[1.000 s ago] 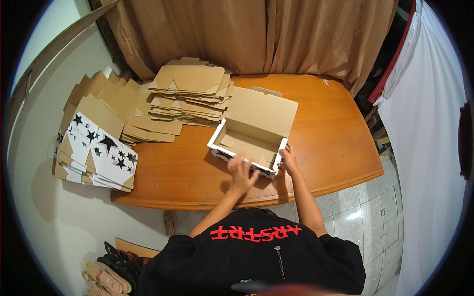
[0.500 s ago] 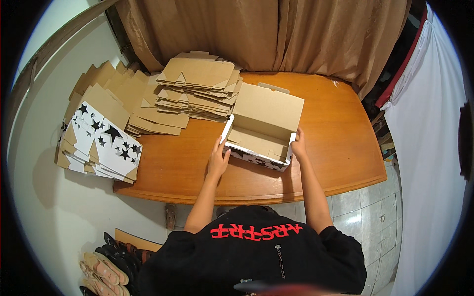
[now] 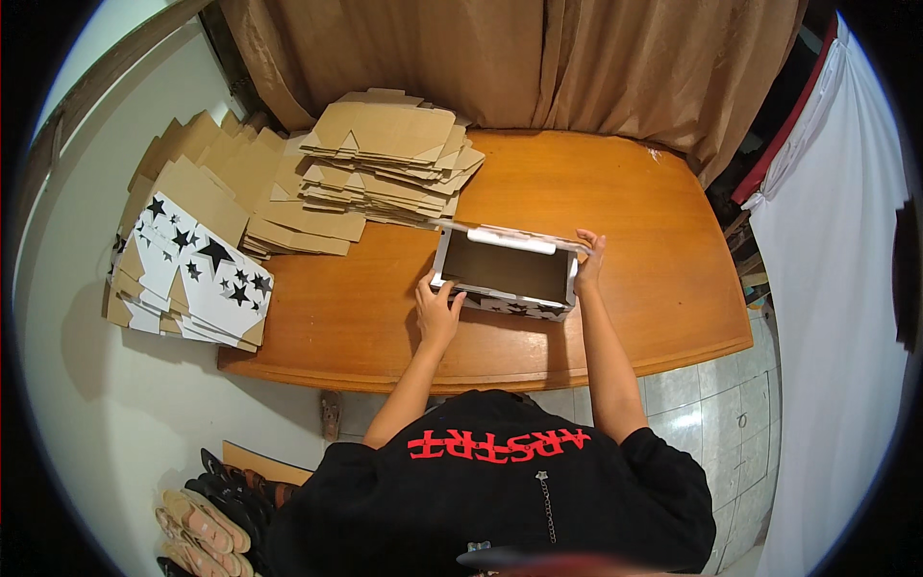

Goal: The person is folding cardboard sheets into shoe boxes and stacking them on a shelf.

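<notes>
In front of me on the table stands a cardboard box, white with black stars outside. Its hinged lid stands tipped up over the rear, seen nearly edge-on, with a white front flap. The dark inside shows, and I make out nothing in it. My left hand grips the box's left front corner, fingers on its rim and front wall. At the right end, my right hand holds on to the side and the lid's right edge, its fingertips raised by the lid.
Flat brown cardboard blanks lie piled at the table's back left. More blanks, the top one white with black stars, overhang its left end. A brown curtain hangs behind. Sandals lie on the floor, lower left.
The lid has swung up from leaning back to nearly edge-on. My right hand has risen with it to the lid's edge. My left hand has shifted slightly right along the front corner.
</notes>
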`<state>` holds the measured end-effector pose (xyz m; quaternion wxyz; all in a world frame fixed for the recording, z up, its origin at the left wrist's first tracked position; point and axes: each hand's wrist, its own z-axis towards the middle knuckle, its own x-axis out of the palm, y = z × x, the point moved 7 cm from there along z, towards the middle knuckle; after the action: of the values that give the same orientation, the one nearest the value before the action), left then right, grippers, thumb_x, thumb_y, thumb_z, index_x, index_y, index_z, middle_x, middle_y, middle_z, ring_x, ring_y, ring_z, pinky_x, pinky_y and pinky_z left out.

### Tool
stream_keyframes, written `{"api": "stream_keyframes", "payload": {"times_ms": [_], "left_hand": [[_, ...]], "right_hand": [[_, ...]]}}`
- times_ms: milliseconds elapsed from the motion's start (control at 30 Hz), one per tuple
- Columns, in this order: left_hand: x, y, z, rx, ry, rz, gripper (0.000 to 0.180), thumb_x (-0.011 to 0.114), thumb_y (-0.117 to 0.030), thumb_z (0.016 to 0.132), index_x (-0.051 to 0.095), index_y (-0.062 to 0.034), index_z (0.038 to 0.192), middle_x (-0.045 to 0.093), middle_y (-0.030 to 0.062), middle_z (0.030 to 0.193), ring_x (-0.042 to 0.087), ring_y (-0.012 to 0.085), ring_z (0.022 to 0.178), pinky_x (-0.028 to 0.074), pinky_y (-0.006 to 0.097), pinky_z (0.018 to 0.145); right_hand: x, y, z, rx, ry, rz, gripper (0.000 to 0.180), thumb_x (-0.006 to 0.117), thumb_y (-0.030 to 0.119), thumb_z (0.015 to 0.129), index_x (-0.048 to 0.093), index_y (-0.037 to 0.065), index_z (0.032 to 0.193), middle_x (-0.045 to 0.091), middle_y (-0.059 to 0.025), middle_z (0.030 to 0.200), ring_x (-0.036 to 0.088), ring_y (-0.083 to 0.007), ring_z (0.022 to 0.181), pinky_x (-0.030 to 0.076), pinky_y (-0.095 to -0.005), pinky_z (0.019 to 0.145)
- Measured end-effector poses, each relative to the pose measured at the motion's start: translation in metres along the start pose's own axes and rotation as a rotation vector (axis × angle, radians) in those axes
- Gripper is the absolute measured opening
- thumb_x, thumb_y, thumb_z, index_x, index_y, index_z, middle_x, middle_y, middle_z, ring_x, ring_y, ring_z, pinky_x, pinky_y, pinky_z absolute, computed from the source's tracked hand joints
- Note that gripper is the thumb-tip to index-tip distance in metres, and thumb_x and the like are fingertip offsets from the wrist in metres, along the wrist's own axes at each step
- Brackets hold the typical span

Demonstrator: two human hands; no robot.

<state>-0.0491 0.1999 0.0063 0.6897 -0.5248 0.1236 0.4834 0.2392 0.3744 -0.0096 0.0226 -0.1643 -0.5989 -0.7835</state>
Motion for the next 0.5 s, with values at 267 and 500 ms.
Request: {"api": "stream_keyframes", "payload": {"times_ms": [267,500], "left_hand": [[0.014,-0.02,-0.019,0.13,0.008,0.096,0.03,0.06,-0.028,0.081,0.059,-0.0169,0.109,0.029,0.0179,0.135,0.021,0.0368,0.128,0.017,0.055,0.1],[0.037,-0.03,-0.027,0.182,0.083,-0.022,0.036,0.063,-0.028,0.077,0.059,-0.0145,0.11,0.023,0.0265,0.133,0.013,0.0451,0.127,0.019,0.059,0.098]], "right_hand": [[0.0,0.06,-0.05,-0.211,0.378,-0.122,0.036,0.054,0.035,0.084,0.064,0.001,0.089,0.055,-0.0141,0.114,0.047,-0.0242,0.111,0.032,-0.0369,0.096],[0.01,0.074,-0.09,-0.244,0.314,-0.734,0.026,0.068,0.02,0.07,0.063,0.005,0.091,0.052,-0.0191,0.118,0.048,-0.0339,0.111,0.037,-0.0408,0.092]]}}
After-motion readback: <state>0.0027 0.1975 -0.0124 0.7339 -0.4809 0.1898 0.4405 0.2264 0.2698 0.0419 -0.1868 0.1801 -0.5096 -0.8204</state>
